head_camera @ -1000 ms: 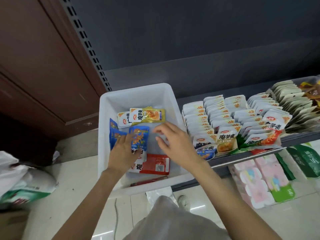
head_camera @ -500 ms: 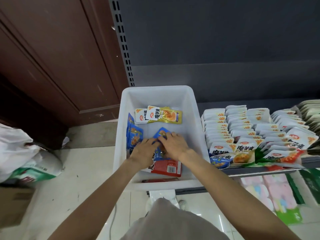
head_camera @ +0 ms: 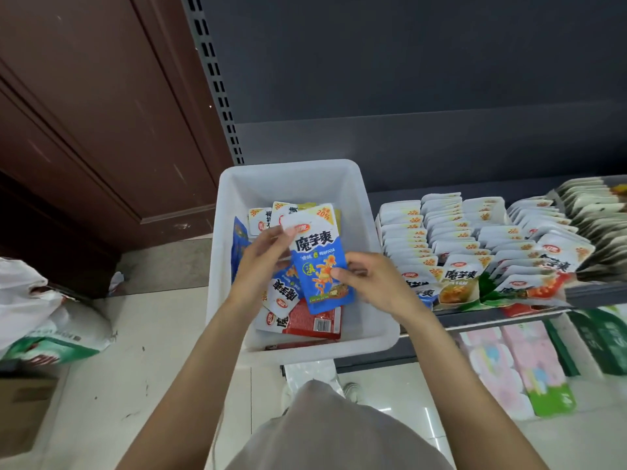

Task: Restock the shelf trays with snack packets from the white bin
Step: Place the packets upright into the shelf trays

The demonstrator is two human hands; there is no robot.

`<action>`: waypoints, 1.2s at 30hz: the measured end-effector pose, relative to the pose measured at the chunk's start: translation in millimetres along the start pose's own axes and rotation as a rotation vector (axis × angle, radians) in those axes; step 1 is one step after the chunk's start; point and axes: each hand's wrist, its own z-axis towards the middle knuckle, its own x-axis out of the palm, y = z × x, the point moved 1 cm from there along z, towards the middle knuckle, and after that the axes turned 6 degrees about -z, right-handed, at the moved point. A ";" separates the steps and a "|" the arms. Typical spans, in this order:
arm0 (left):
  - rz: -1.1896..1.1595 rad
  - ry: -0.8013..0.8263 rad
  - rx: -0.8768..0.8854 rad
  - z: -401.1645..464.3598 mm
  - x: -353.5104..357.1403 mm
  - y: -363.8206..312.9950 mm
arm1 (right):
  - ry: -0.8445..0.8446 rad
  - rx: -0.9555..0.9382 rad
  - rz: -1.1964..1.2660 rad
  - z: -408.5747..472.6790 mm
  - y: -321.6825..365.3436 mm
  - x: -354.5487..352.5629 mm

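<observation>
Both bare forearms reach forward from the lower edge of the view, over a grey garment, and meet above the white bin (head_camera: pixel 380 330). The left hand (head_camera: pixel 261 262) has its grip pinching the upper left corner of a blue packet (head_camera: pixel 319 262), thumb on the white top part. The right hand (head_camera: pixel 376 283) has its grip pinching the same packet at its right edge, low down, with the thumb on the printed face and the other fingers curled behind. The packet is held upright, face toward the camera, above the bin's contents.

The bin is rectangular, smooth plastic with rounded corners, and rests on the shelf (head_camera: pixel 509 318) at its left end. Inside lie a red packet (head_camera: pixel 315 322) flat near the front wall, more blue packets (head_camera: pixel 286 290) under the hands and along the left wall, and yellow packets (head_camera: pixel 268 218) toward the back. All are flat, glossy pouches with white tops.

To the right of the bin, the shelf trays (head_camera: pixel 475 239) hold tight rows of the same kind of pouches standing on edge, leaning backward, in blue, yellow, green and red at the front. Behind rises a dark back panel (head_camera: pixel 407 96) with a slotted upright.
</observation>
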 end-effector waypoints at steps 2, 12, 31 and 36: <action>0.010 0.039 0.083 -9.2 16.6 -9.5 | -0.027 -0.027 0.004 -12.8 -0.9 -5.0; -0.014 0.370 0.222 -56.4 111.8 -36.7 | -0.381 -0.177 0.151 -112.7 -2.9 -68.1; 0.970 0.364 0.713 6.1 118.4 40.8 | -0.589 0.016 0.471 -60.9 -106.7 -36.2; 0.864 0.386 0.557 16.8 114.6 37.3 | -0.543 0.097 0.178 -63.5 -121.7 -29.2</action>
